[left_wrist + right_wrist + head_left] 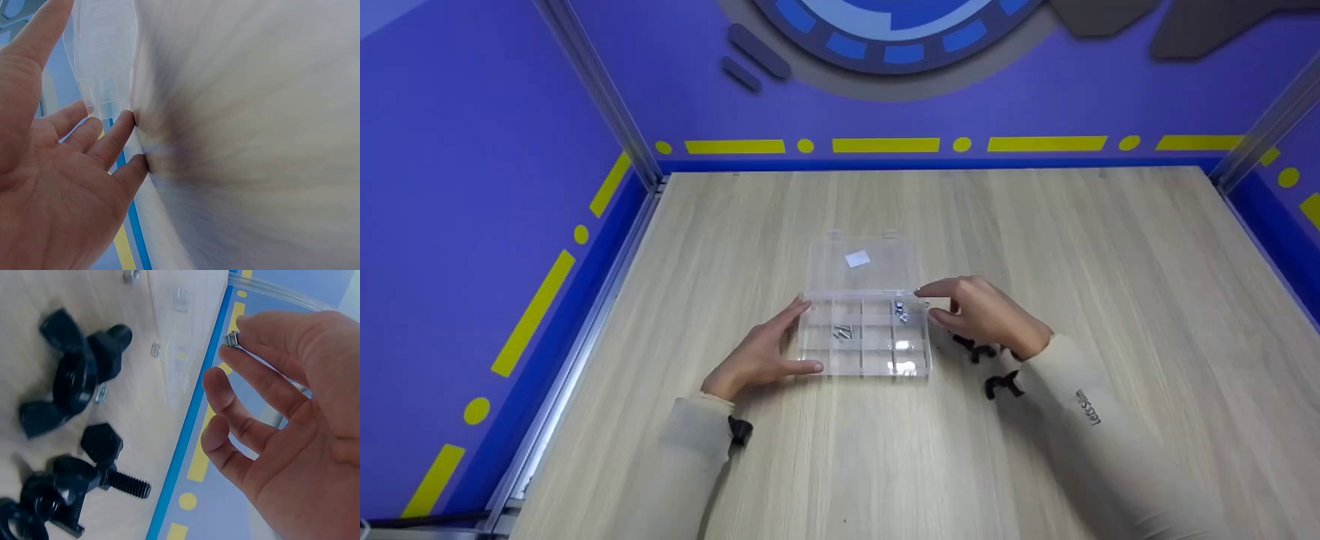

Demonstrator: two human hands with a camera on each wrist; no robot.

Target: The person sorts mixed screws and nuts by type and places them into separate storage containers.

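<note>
A clear plastic compartment box lies on the table, its see-through lid folded back. Small metal screws sit in one middle compartment and shiny nuts in the back right one. My left hand rests against the box's left side, fingers spread and fairly straight, thumb at the front edge. At the box's right side, my right hand pinches a small metal nut between thumb and index finger. Its other fingers are loosely bent.
Right of the box, partly below my right forearm, lie a black wing nut on a bolt and several black bolts. A few small nuts lie loose near them. A white label is on the lid. Blue walls enclose the wooden table.
</note>
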